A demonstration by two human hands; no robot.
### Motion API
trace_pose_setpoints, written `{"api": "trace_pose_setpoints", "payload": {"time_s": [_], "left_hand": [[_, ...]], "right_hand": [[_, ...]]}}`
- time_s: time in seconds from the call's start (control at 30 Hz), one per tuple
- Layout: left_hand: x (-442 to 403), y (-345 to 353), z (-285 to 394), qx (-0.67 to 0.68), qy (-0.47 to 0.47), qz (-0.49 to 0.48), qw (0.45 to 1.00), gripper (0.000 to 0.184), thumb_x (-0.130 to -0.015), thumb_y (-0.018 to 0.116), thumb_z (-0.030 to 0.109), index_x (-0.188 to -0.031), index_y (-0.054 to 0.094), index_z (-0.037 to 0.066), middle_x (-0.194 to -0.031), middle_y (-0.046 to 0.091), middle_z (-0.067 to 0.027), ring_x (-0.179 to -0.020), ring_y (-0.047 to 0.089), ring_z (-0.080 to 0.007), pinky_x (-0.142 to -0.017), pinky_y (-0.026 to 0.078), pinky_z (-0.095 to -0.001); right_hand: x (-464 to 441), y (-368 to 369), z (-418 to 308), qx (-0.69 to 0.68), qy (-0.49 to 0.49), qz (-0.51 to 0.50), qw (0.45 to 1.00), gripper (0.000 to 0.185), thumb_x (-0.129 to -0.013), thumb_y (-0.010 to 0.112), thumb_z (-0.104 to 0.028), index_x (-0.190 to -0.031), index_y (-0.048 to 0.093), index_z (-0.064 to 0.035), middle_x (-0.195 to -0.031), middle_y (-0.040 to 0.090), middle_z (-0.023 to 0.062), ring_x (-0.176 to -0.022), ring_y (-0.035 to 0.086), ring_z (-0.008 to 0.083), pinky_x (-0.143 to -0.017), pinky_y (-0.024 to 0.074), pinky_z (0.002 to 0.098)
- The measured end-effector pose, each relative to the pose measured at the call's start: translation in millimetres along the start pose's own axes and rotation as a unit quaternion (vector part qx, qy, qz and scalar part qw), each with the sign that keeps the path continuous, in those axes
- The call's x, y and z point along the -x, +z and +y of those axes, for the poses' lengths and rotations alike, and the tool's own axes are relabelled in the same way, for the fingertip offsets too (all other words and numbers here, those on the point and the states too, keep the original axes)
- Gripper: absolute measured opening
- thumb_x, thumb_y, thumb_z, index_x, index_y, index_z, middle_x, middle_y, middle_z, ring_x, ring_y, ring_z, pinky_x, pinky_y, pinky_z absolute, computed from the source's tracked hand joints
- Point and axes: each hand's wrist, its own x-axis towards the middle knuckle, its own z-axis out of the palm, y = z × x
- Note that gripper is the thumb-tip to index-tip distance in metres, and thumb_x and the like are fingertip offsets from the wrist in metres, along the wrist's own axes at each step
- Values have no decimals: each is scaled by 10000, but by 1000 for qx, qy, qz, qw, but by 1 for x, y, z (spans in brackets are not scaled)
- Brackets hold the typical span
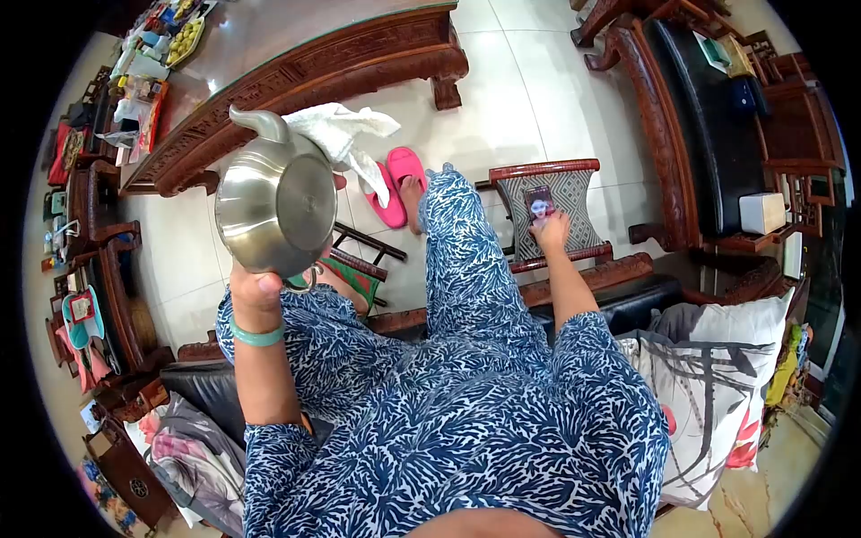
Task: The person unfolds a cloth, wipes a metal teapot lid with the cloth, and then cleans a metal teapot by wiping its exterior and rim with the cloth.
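Observation:
In my left hand (257, 289) is a shiny metal kettle (248, 208), tilted so its flat round base and curved spout show. My fingers are mostly hidden behind it. A white cloth (339, 132) hangs just behind the kettle, partly covered by it. On the right, my right hand (551, 233) is closed at the lower end of a phone (539, 204) with a lit screen. The phone lies on the patterned seat of a folding stool (574, 215).
Pink slippers (408, 170) are near my feet on the tiled floor. A carved wooden table (359, 45) is ahead on the left, bearing fruit and packages. A black-seated wooden bench (686, 117) stands right. Cushions (708, 386) lie beside me.

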Motion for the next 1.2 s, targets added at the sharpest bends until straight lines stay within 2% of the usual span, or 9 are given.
{"api": "trace_pose_setpoints", "payload": {"time_s": [0.1, 0.17, 0.27, 0.3, 0.37, 0.5, 0.77, 0.93, 1.2], "left_hand": [[-4, 1, 0, 2, -8, -11, 1000, 920, -633, 769, 407, -1353, 386, -19, -1260, 517, -218, -1031, 568, -296, -740, 495, -413], [-9, 3, 0, 5, -10, -25, 1000, 910, -636, 766, 397, -1353, 387, -17, -1262, 517, -212, -1043, 565, -302, -751, 494, -421], [-20, 3, -1, 11, -7, -56, 998, 896, -640, 762, 381, -1353, 390, -13, -1266, 517, -203, -1061, 561, -310, -767, 493, -433], [-25, 2, -1, 15, -4, -66, 998, 891, -641, 761, 376, -1352, 391, -12, -1267, 517, -200, -1067, 559, -312, -773, 493, -437], [-34, -1, -1, 25, 4, -86, 996, 881, -644, 759, 366, -1352, 392, -10, -1269, 516, -194, -1079, 556, -318, -784, 492, -445], [-38, -9, -6, 85, 55, -76, 992, 839, -648, 736, 322, -1345, 402, -5, -1275, 515, -185, -1098, 541, -326, -779, 466, -478], [-42, 6, -7, 75, 87, -144, 983, 873, -665, 728, 333, -1372, 349, -13, -1297, 479, -229, -1086, 517, -313, -751, 439, -442], [-51, -6, -19, 56, 65, -170, 982, 834, -705, 694, 340, -1377, 348, -13, -1340, 449, -228, -1139, 491, -309, -794, 424, -428], [-58, -13, -21, 70, 61, -169, 981, 813, -756, 661, 309, -1416, 297, 3, -1380, 414, -243, -1236, 443, -339, -849, 411, -433]], "right_hand": [[-10, 3, 2, 26, 8, -47, 999, 938, -518, 876, -370, -1237, 473, 77, -1193, 538, 226, -1204, 435, 361, -1035, 364, 397], [1, -22, -8, 92, -21, -9, 995, 814, -526, 862, -432, -1098, 579, 73, -1102, 600, 233, -1083, 533, 385, -948, 451, 412], [1, -36, 5, -125, 112, -305, 937, 782, -466, 827, -545, -921, 676, 73, -964, 683, 202, -768, 662, 273, -693, 532, 354], [11, -35, 13, -157, 111, -320, 928, 799, -483, 799, -581, -954, 677, 52, -922, 692, 157, -758, 649, 201, -695, 521, 333], [49, -76, 10, -117, 21, -321, 940, 754, -494, 795, -546, -954, 680, 40, -911, 688, 188, -786, 663, 270, -729, 524, 363], [151, -172, -9, -3, -57, -134, 989, 823, -514, 801, -457, -1178, 589, -20, -1168, 572, 198, -1087, 564, 338, -928, 457, 391], [281, -185, 79, 48, 105, 93, 989, 740, -482, 844, -251, -1121, 537, -39, -1075, 558, 148, -1035, 552, 340, -828, 492, 424], [293, -190, 94, 59, 56, 170, 982, 781, -502, 848, -137, -1185, 482, -39, -1150, 518, 141, -1101, 506, 338, -872, 479, 424], [294, -130, 56, -39, 192, 164, 967, 736, -546, 834, -363, -1083, 503, 16, -1063, 537, 183, -1007, 538, 370, -845, 468, 451]]}}
